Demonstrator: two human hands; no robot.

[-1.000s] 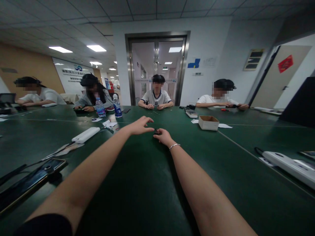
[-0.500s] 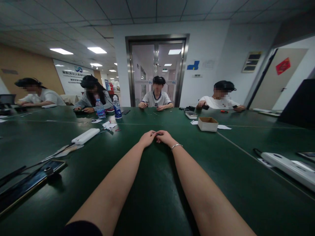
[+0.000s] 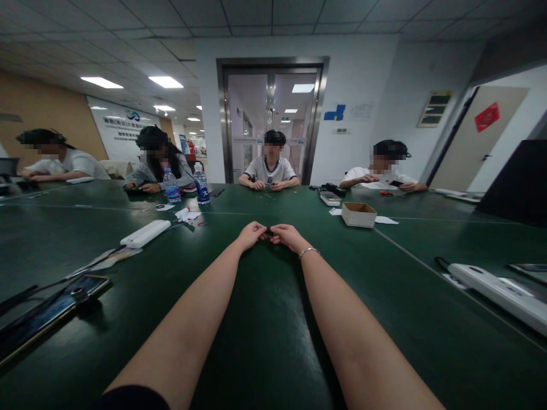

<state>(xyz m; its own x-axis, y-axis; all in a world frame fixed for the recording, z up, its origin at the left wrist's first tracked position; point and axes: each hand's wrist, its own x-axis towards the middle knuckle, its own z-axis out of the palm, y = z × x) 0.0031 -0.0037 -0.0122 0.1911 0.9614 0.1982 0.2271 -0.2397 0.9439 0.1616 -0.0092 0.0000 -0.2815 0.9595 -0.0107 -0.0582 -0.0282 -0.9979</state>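
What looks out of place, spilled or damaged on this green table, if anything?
Nothing looks spilled or plainly damaged. Slightly untidy: white paper scraps lie loose near the plastic bottles. The dark piece between the left hand and right hand is too small to judge.

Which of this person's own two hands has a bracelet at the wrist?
The right hand: a thin silvery bracelet circles its wrist, while the left hand has a bare wrist. A small dark object shows between their fingertips.
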